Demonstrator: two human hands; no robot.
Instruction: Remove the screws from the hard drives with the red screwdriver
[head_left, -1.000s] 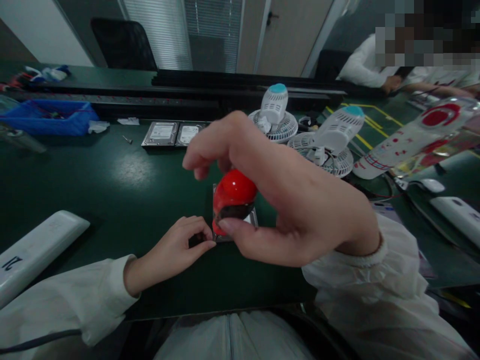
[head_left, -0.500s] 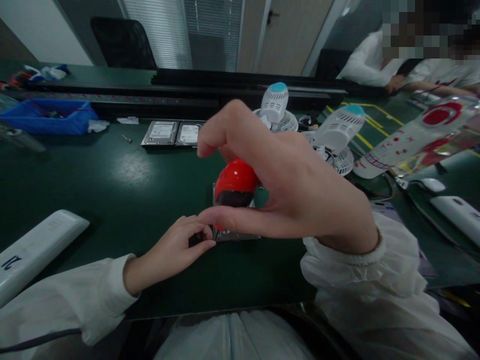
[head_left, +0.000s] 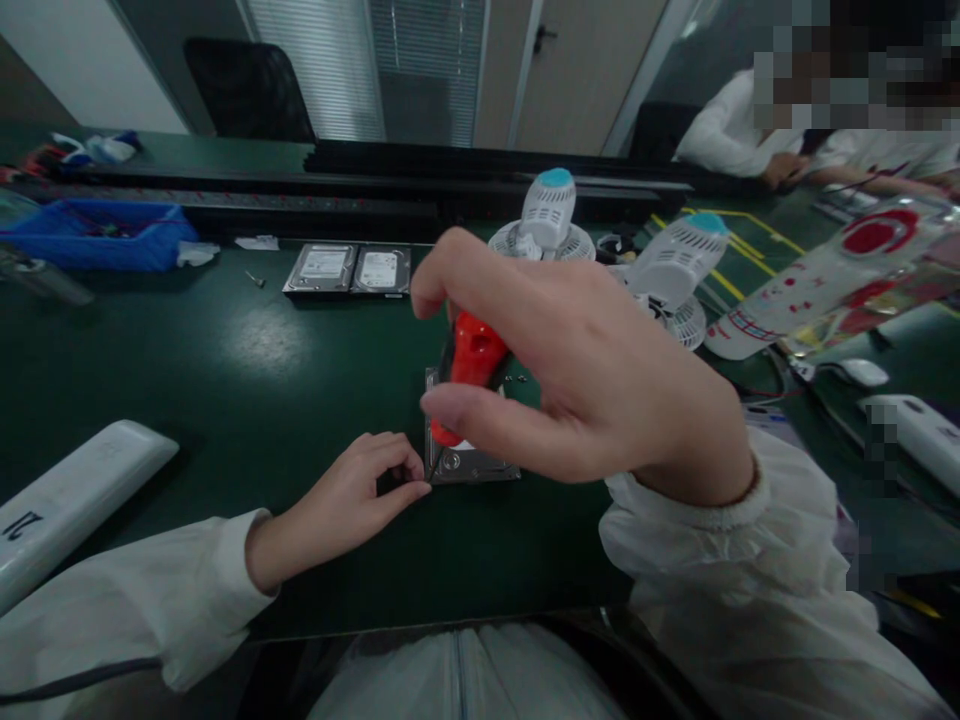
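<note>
My right hand (head_left: 577, 370) is curled around the red and black handle of a screwdriver (head_left: 478, 352), thumb in front and index finger bent above it. The handle leans over a hard drive (head_left: 480, 465) on the green table, and its thin shaft runs down towards the drive's near left corner. At that corner my left hand (head_left: 364, 490) rests on the table, thumb and fingertips closed on the drive's edge close to the screwdriver tip. Part of the drive is hidden beneath my right hand. Small screws (head_left: 516, 379) lie just beyond the drive.
Two more hard drives (head_left: 349, 270) lie farther back, with a loose screw (head_left: 255, 279) to their left. A blue bin (head_left: 97, 235) stands back left. White fans (head_left: 551, 215) and a bottle (head_left: 817, 280) are to the right. A white power strip-like block (head_left: 82, 500) lies left.
The screwdriver handle has tilted, showing its side rather than its rounded end. My right thumb and index finger have shifted on it, uncovering more of the hard drive. My left hand stays put.
</note>
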